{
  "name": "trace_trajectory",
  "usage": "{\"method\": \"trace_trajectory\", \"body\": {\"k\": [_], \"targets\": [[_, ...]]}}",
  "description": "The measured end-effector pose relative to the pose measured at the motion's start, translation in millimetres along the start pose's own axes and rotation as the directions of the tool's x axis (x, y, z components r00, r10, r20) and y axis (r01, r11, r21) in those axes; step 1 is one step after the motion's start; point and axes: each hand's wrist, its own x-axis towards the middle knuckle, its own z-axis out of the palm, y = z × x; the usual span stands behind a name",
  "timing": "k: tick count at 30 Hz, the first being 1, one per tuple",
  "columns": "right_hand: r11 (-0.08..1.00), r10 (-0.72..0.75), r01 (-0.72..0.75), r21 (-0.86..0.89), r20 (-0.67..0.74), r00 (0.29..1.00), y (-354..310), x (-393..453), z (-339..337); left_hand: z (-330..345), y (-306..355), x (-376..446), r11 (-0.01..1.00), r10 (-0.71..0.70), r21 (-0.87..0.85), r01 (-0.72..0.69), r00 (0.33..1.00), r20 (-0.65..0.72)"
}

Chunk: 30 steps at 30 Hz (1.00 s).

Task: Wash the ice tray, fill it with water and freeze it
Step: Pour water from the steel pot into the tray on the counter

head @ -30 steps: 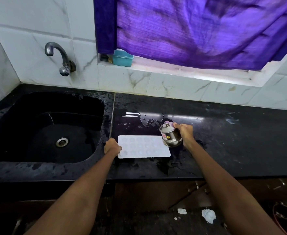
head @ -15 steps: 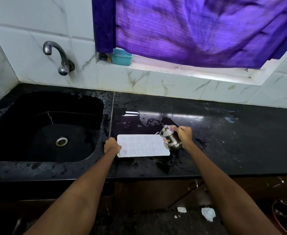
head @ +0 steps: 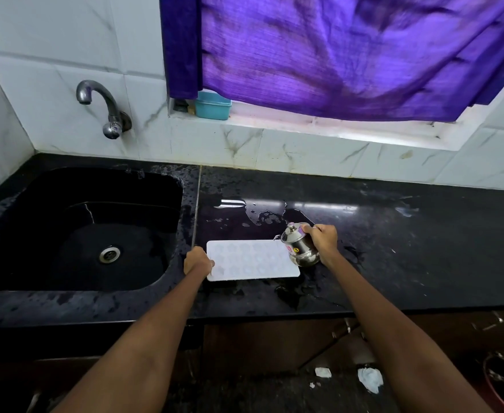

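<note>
A white ice tray point(head: 252, 260) lies flat on the wet black counter point(head: 394, 248), just right of the black sink point(head: 75, 231). The left hand point(head: 197, 260) grips the tray's left end with curled fingers. The right hand point(head: 322, 240) holds a small steel kettle point(head: 299, 244) by its handle, tilted left, with the spout over the tray's far right corner. A tap point(head: 101, 107) juts from the tiled wall beyond the sink, and a purple curtain point(head: 334, 55) hangs above
</note>
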Motion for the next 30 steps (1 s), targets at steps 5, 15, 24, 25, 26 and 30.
{"method": "trace_trajectory", "body": {"k": [5,15,24,25,26,30], "targets": [[0.995,0.05,-0.049,0.086,-0.008,0.999,2,1,-1,0,0,0,1.0,0.0,-0.014,0.0,1.0,0.003],[0.932,0.146,-0.128,0.338,-0.029,0.989,1,8,-16,1,1,1,1.0,0.0,-0.001,0.0,1.0,-0.013],[0.993,0.093,-0.089,0.077,-0.047,0.995,15,6,-19,3,1,1,1.0,0.0,0.009,0.0,1.0,-0.019],[0.995,0.091,-0.088,0.052,-0.045,0.995,16,6,-19,2,1,1,1.0,0.0,0.01,0.0,1.0,-0.018],[0.996,0.087,-0.086,0.026,-0.042,0.995,17,5,-19,2,1,1,1.0,0.001,0.011,-0.001,1.0,-0.018],[0.998,0.037,-0.039,-0.049,-0.042,0.998,18,4,-18,2,1,0,1.0,-0.002,0.015,0.002,1.0,-0.014]]}}
